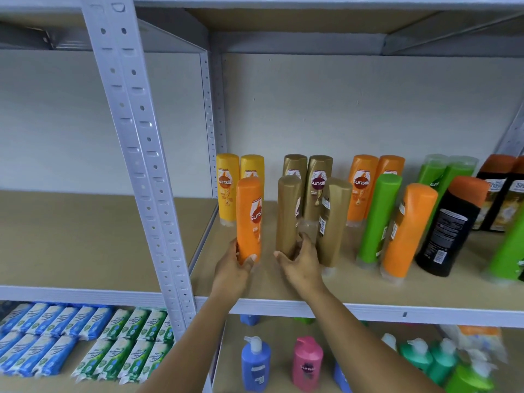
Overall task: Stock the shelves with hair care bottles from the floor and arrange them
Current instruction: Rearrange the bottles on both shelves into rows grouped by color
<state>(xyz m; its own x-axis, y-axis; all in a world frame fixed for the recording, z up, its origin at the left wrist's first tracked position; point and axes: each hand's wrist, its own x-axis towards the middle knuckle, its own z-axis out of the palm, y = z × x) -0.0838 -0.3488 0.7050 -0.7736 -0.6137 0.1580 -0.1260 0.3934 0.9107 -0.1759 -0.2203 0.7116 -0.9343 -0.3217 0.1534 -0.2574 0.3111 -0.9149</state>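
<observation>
On the tan shelf board [283,285] stand hair care bottles in pairs along the back: yellow [226,188], gold [317,188], orange [361,188] and green [442,171]. My left hand [234,268] grips the base of an orange bottle [249,217] in front of the yellow pair. My right hand [300,262] wraps around the base of a gold bottle [287,214]. A second gold bottle [333,219] stands just right of it, label turned away. Further right stand a green bottle [378,217], an orange bottle [407,231] and a black bottle [448,228] with an orange cap.
A grey perforated upright [141,154] divides this bay from the bare shelf on the left. Below sit soap packs [85,347] and pump bottles in blue [255,364], pink [307,364] and green [442,361]. Black bottles [502,194] stand at the far right.
</observation>
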